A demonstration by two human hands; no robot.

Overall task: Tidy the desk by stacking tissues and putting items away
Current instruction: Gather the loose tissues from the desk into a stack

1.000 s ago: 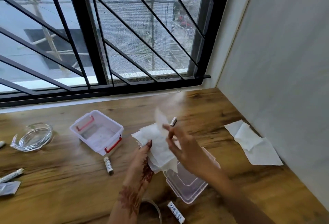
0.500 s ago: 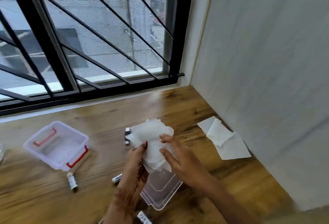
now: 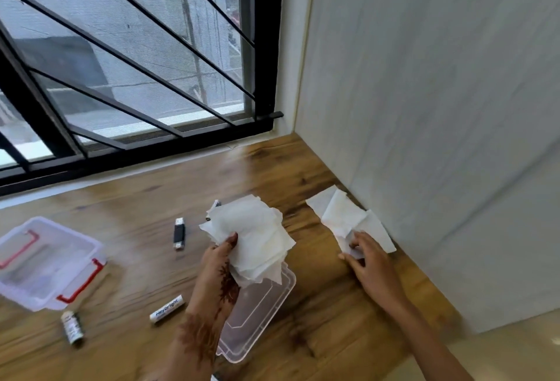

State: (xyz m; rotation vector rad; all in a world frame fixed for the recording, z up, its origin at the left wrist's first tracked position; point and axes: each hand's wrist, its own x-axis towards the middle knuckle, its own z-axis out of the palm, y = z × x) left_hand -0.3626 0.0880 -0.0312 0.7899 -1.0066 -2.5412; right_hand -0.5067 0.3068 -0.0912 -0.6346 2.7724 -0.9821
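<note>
My left hand (image 3: 219,262) holds a stack of white tissues (image 3: 251,238) above a clear plastic lid (image 3: 257,317) lying on the wooden desk (image 3: 333,314). My right hand (image 3: 368,258) reaches to the right, its fingers pinching the near edge of the loose white tissues (image 3: 342,217) lying by the wall. A clear box with red clasps (image 3: 45,262) sits at the left, open and without its lid.
A black USB stick (image 3: 179,233) lies left of the stack. White batteries lie on the desk, one (image 3: 167,308) by my left wrist, another (image 3: 72,327) near the box, a third (image 3: 215,204) partly behind the stack. The wall closes the right side, the barred window the back.
My right hand left the stack and moved right to the loose tissues by the wall. The left hand keeps the stack. The view swung to the right.
</note>
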